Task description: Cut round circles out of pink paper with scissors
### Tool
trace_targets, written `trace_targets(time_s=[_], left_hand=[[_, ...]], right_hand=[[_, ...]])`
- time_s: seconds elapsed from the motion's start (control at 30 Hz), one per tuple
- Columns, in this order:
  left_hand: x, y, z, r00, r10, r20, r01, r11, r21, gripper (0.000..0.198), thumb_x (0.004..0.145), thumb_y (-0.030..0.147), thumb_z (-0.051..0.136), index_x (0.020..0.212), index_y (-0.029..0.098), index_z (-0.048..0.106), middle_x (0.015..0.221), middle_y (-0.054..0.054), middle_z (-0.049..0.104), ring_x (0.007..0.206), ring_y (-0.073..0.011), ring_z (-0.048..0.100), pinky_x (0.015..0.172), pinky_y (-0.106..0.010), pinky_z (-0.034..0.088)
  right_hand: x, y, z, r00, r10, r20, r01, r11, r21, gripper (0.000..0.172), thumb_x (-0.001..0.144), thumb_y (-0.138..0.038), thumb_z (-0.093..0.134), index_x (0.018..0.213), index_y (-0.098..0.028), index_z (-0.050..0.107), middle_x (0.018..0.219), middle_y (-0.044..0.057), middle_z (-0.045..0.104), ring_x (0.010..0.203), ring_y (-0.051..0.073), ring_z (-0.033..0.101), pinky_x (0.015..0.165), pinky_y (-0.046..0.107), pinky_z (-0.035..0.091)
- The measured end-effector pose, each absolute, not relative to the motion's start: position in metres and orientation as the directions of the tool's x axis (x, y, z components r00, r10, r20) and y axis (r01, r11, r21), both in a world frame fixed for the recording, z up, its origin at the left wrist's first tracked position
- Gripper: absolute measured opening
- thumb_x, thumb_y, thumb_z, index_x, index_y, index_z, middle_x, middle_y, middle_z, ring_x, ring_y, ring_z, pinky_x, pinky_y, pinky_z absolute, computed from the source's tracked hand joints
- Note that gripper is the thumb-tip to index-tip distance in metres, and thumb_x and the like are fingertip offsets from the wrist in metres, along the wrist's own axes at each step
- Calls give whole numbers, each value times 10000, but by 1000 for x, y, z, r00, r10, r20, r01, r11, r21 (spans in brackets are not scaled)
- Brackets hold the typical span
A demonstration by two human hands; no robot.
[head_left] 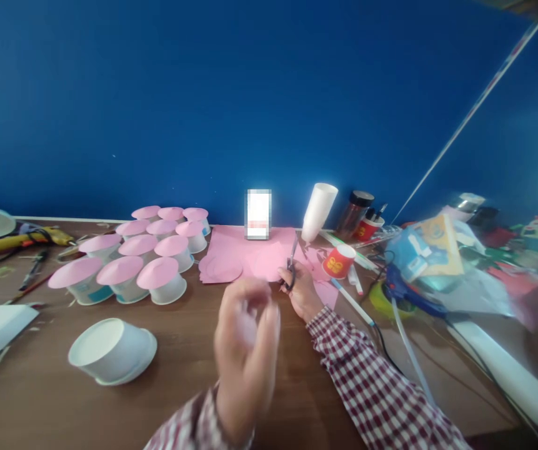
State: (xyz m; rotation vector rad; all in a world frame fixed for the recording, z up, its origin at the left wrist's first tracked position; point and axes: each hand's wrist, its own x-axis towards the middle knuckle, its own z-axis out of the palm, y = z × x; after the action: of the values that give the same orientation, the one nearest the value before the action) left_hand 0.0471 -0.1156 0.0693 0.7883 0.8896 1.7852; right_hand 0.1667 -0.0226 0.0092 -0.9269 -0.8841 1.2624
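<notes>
My right hand [303, 290] grips a pair of scissors [290, 275] by its dark handles, blades pointing up and away. It is at the right front edge of a stack of pink paper [269, 262]; a pink paper disc [222, 267] lies on the stack's left part. My left hand [247, 350] is raised in front of the paper, slightly blurred, its fingers curled and the thumb apart, with nothing visible in it. To the left stand several white paper cups [168, 294] topped with pink paper cones [159, 273]. Nearer me, a white paper tub [130, 356] rests tilted.
A red paper cup [338, 261], leaning stacked white cups [319, 212] and a dark-lidded jar [355, 212] stand right of the paper. A blue-handled tool [413, 300] with a cord and plastic packaging [465, 281] clutter the right. A yellow glue gun [25, 239] lies far left.
</notes>
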Motion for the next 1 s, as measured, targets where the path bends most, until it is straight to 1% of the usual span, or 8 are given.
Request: trace_targets(time_s=[0.13, 0.2, 0.33, 0.43, 0.6, 0.7, 0.87, 1.0], left_hand=[[62, -79, 59, -198, 954, -224, -635, 49, 771, 350, 704, 208, 721, 1012, 165, 560, 1049, -89, 596, 946, -157, 588, 845, -274, 463], [68, -60, 52, -89, 949, -303, -693, 159, 703, 375, 664, 171, 747, 985, 155, 552, 1007, -85, 611, 884, -145, 606, 813, -274, 474], [69, -40, 38, 50, 976, -214, -708, 185, 681, 259, 616, 171, 768, 786, 113, 582, 798, -74, 653, 726, -133, 619, 708, -255, 481], [63, -37, 33, 8, 979, -202, -720, 146, 678, 225, 598, 172, 763, 740, 109, 600, 740, -52, 664, 679, -116, 617, 673, -235, 472], [52, -37, 28, -2, 970, -244, -702, 173, 691, 248, 569, 188, 778, 746, 109, 623, 699, -37, 668, 631, -109, 614, 595, -213, 455], [46, -34, 24, 26, 966, -258, -711, 199, 674, 266, 569, 180, 784, 774, 111, 630, 710, -32, 668, 643, -108, 616, 579, -201, 461], [31, -26, 21, 43, 973, -229, -769, 178, 615, 245, 583, 160, 784, 770, 118, 632, 717, -18, 658, 623, -92, 603, 575, -193, 487], [21, -16, 20, 0, 973, -230, -793, 140, 594, 219, 583, 123, 779, 743, 111, 629, 715, -23, 655, 606, -80, 593, 548, -171, 486]], right_hand=[[167, -22, 13, 159, 987, 17, -446, 88, -891, 253, 654, -292, 740, 801, -194, 558, 623, -67, 525, 505, 63, 482, 380, 142, 343], [166, -22, 15, 174, 985, 13, -468, 94, -879, 248, 660, -288, 739, 794, -192, 554, 634, -65, 526, 508, 60, 481, 384, 140, 345], [163, -25, 14, 152, 987, 49, -448, 113, -887, 264, 685, -308, 724, 857, -191, 562, 663, -57, 540, 519, 62, 473, 412, 155, 350], [159, -28, 13, 151, 985, 80, -360, 131, -924, 308, 673, -323, 732, 900, -187, 574, 664, -55, 553, 500, 68, 453, 415, 175, 345], [154, -31, 13, 92, 978, 186, -216, 202, -955, 358, 675, -329, 734, 962, -188, 573, 739, -16, 622, 625, 122, 554, 589, 241, 465], [154, -32, 11, 70, 970, 231, -125, 239, -963, 374, 695, -338, 720, 1000, -187, 566, 779, 5, 631, 694, 148, 581, 664, 275, 486], [157, -34, 7, -7, 953, 304, 148, 301, -942, 357, 754, -363, 667, 1047, -177, 584, 764, 12, 589, 677, 148, 545, 634, 272, 471], [157, -37, 7, -93, 953, 290, 245, 304, -921, 350, 796, -368, 625, 1079, -166, 585, 735, 7, 564, 638, 134, 509, 590, 258, 442]])
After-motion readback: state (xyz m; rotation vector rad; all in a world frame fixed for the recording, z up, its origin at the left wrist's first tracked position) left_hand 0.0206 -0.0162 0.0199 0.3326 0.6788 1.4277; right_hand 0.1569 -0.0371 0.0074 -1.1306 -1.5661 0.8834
